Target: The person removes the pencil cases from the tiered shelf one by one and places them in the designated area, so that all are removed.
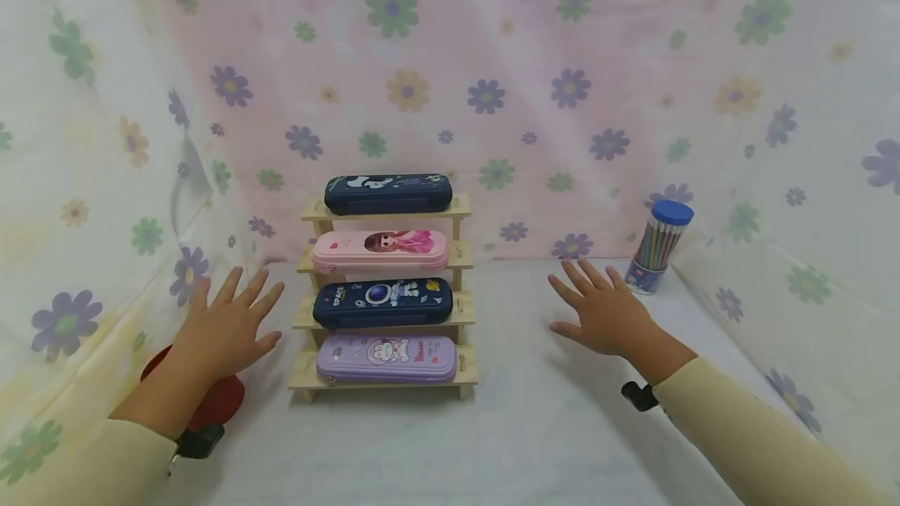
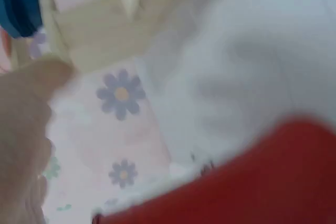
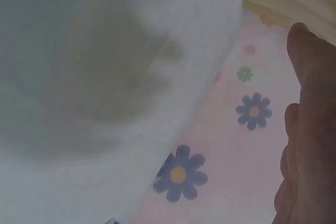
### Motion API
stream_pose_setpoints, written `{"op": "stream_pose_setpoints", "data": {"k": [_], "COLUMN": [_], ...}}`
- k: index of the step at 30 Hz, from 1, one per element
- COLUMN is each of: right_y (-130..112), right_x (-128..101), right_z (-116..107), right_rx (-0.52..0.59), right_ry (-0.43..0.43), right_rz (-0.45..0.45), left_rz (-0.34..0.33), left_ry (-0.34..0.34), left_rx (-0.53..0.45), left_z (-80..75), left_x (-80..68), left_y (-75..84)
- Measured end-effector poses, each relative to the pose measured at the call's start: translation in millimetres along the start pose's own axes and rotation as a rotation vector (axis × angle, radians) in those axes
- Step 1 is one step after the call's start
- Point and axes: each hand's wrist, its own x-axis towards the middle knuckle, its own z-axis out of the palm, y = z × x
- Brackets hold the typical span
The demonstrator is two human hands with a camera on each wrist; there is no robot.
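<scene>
Left hand (image 1: 223, 328) and right hand (image 1: 606, 315) flank pencil cases (image 1: 383, 303), long axes crosswise.

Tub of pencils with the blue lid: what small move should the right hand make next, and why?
I'd probably ease the right hand a little forward and rightward, toward the tub of pencils. Its fingers are spread and hold nothing, and in the head view the tub stands just beyond them, on the little-finger side.
</scene>
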Motion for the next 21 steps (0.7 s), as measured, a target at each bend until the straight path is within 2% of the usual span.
{"op": "stream_pose_setpoints", "data": {"k": [5,13,18,21], "right_y": [-39.2,-93.5,-115.1,-126.4], "right_x": [1.6,0.9,0.6,-0.3], "right_z": [7.6,5.7,0.8,-2.5], "right_rx": [0.108,0.388,0.55,0.649], "right_ry": [0.015,-0.022,-0.032,-0.02], "right_rz": [-0.02,-0.048,-0.039,-0.006], "left_rz": [-0.048,-0.184,-0.315,-0.395], "left_ry": [-0.007,0.039,0.017,0.029], "left_rx": [-0.188,-0.676,-0.92,-1.056], "left_z": [12.1,23.3,29.5,35.1], "left_x": [9.4,18.4,21.8,23.7], "left_y": [15.6,36.3,43.1,47.8]}}
